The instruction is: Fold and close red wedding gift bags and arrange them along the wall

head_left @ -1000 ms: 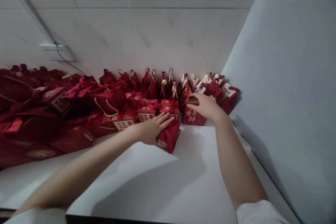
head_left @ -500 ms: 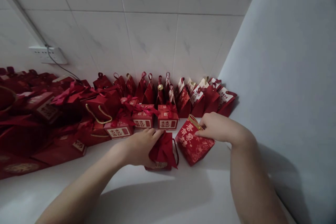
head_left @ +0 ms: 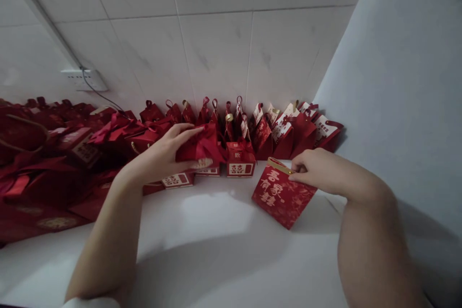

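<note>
Since half a second ago, a ribboned red box (head_left: 207,142) has moved from the open middle of the surface (head_left: 202,236) back over the row of small boxes (head_left: 241,166) toward the rear edge, held in the spread fingers of the left hand (head_left: 162,154), whose wrist bends rightward. Bare room runs from that row to the front, broken by a patterned red bag (head_left: 283,195) tilted near the right edge, its gold-trimmed rim pinched by the right hand's (head_left: 319,171) fingers, the forearm angling in from the front right corner.
</note>
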Motion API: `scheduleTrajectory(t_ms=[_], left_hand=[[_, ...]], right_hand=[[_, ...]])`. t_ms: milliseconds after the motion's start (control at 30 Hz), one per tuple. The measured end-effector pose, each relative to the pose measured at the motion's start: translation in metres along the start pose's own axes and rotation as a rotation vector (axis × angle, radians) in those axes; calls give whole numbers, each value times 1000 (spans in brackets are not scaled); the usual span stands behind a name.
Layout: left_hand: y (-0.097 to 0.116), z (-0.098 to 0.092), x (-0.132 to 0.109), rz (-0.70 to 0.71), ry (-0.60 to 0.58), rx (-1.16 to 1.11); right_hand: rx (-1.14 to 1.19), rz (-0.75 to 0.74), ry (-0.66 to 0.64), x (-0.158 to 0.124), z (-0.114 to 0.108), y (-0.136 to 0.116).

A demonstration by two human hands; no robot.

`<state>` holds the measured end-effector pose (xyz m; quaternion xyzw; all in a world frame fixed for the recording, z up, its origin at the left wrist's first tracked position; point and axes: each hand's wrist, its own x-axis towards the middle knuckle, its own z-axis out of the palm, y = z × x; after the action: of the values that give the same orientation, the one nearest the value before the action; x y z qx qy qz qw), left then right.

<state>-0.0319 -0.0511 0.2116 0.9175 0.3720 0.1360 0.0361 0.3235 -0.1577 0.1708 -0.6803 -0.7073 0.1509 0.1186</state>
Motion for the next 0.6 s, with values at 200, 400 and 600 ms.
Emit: scheduleTrajectory(t_ms=[200,400,600], left_hand=[[-39,40,28,15,73,-31],[-25,38,26,-54,175,154],[35,23,12,54,328,-322]], right_hand=[[8,29,-40,7,2,-1],[-36,-43,5,9,-1,-16],[259,-172,122,10,-7,-37]])
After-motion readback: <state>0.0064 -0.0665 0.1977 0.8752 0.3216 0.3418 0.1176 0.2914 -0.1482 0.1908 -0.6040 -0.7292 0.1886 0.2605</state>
